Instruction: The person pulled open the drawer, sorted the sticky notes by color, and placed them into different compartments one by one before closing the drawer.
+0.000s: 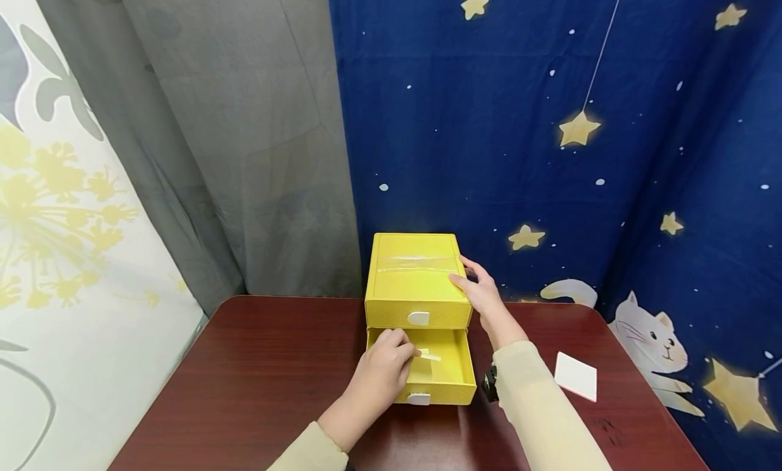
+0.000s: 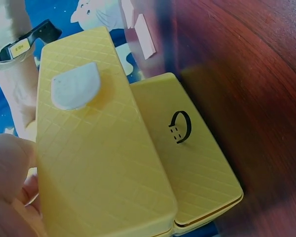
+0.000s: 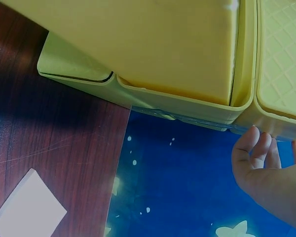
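A yellow drawer box [image 1: 417, 271] stands on the table, and its middle drawer [image 1: 458, 366] is pulled out. My left hand [image 1: 380, 366] reaches into that drawer with curled fingers, the fingertips pinching the end of a small pale strip [image 1: 431, 357]. In the left wrist view, the left thumb [image 2: 12, 163] is behind the drawer's front [image 2: 103, 148], which hides the strip. My right hand [image 1: 482, 291] holds the right side of the top section, thumb on its upper edge. In the right wrist view, its fingers [image 3: 259, 148] touch the waffle-patterned top section [image 3: 286, 59].
The bottom section [image 2: 202, 163] sits recessed below and bears a black ring-shaped mark [image 2: 187, 126]. To the right lies a white square pad [image 1: 576, 376] on the dark wood table [image 1: 263, 389]. Blue star-patterned and grey curtains [image 1: 269, 152] hang close behind the table.
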`<state>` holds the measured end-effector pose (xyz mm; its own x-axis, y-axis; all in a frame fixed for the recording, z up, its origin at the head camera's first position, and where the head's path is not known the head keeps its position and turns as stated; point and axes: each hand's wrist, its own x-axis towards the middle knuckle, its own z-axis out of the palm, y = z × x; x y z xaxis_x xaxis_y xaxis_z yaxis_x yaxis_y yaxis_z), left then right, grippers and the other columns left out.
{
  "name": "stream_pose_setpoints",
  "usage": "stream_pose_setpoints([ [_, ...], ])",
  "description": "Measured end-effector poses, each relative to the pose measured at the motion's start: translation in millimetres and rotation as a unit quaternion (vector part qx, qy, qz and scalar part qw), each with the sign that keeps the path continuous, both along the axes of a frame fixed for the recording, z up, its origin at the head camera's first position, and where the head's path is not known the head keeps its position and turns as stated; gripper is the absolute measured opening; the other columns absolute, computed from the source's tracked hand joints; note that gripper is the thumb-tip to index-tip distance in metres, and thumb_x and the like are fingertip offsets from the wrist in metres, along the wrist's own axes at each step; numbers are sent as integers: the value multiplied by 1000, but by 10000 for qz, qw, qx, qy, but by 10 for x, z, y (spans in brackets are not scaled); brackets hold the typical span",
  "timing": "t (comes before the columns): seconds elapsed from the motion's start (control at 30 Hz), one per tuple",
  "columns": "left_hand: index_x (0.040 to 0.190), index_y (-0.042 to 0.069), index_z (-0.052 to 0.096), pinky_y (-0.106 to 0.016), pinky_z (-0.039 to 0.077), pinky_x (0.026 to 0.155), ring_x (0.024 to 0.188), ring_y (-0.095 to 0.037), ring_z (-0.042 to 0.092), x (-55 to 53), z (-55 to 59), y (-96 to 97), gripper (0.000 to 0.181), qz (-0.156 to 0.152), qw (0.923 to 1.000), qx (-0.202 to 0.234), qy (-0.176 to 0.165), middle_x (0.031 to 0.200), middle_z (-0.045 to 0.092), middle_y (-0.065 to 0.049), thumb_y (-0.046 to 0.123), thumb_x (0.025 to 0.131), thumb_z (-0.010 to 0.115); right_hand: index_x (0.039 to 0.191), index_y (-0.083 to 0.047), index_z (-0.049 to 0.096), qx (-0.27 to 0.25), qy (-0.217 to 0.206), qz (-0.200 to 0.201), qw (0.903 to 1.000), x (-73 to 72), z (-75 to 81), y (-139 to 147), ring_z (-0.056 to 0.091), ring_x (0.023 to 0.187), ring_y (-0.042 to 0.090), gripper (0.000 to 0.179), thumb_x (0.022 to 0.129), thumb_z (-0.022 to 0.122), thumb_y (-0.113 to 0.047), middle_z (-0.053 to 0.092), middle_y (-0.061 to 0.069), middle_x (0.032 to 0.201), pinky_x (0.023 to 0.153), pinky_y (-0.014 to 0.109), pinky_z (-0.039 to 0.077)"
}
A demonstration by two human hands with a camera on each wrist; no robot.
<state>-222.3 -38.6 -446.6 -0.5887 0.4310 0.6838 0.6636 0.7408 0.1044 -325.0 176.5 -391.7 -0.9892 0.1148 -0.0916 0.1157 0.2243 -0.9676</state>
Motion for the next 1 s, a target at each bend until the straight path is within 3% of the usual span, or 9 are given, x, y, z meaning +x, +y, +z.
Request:
stream_pose_setpoints([
  [0.13, 81, 22, 73, -18, 46, 55, 78, -8, 52, 36, 17, -13, 14, 88, 9989, -137, -446, 81, 55, 10, 9, 83, 68, 146, -30, 35, -39, -20, -3, 10000, 6, 4, 2, 31, 135, 31, 62, 91, 62, -34, 33, 6, 148, 110, 52, 29],
  [0.23, 82, 23, 74, -18, 47, 57, 79, -9, 52, 51, 26, -22, 15, 95, 9980, -244, -573, 83, 57, 10, 9, 83, 68, 147, -30, 35, -53, -22, -4, 10000, 6, -1, 6, 32, 134, 31, 62, 91, 62, -34, 32, 6, 148, 110, 51, 30],
  [0.7, 89, 25, 72, -18, 46, 57, 78, -6, 52, 77, 27, -57, 14, 101, 9996, 43, -279, 85, 58, 13, 15, 79, 72, 146, -30, 35, -68, -29, -18, 10000, 15, 7, 5, 34, 133, 29, 62, 90, 63, -33, 34, 5, 147, 110, 50, 31],
  [0.9, 89, 27, 70, -18, 45, 58, 78, -5, 51, 145, -2, -112, 11, 46, 9995, 183, -265, 86, 58, 14, 27, 78, 74, 147, -29, 33, -47, -5, 29, 10000, 11, 11, 5, 32, 134, 31, 63, 91, 62, -34, 32, 7, 148, 110, 52, 29],
  [1.0, 87, 26, 70, -17, 45, 59, 78, -4, 51, 186, -29, -155, 13, -37, 9995, 295, -66, 86, 57, 15, 29, 76, 75, 147, -30, 33, -58, -18, 35, 10000, 11, 17, -2, 32, 134, 30, 62, 91, 61, -34, 32, 6, 148, 110, 52, 29],
])
